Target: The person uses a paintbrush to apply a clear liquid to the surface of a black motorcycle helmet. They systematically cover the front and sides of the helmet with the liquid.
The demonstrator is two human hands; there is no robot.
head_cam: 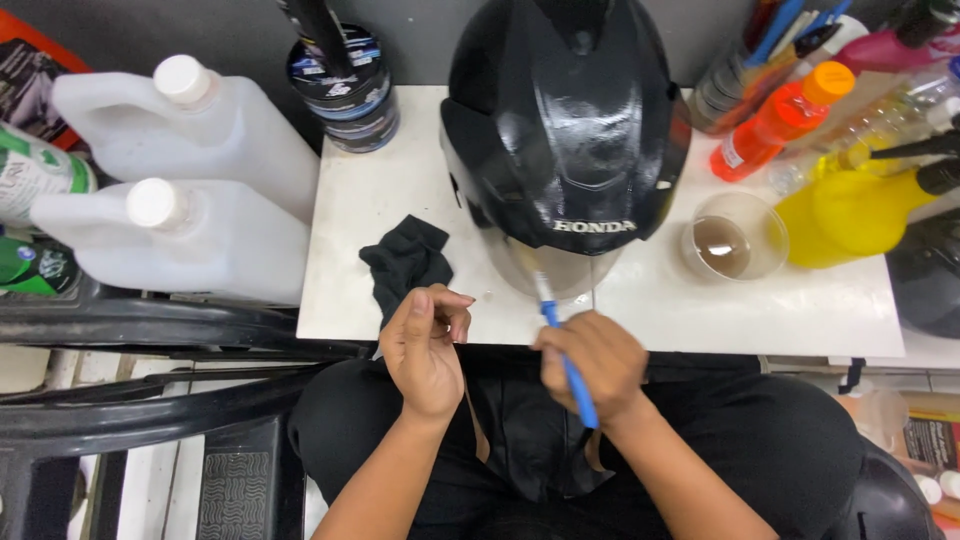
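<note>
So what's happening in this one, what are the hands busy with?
A seated person is working on a glossy black helmet that stands on a white table. The right hand grips a blue-handled brush, its bristle end against the helmet's clear visor. The left hand is raised with loosely curled fingers, empty, just below a crumpled black cloth. A clear cup of brownish liquid sits to the helmet's right, with bottles beyond.

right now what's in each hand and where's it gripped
The right hand holds a blue-handled brush by the middle of its handle, bristles toward the helmet. The left hand holds nothing.
</note>
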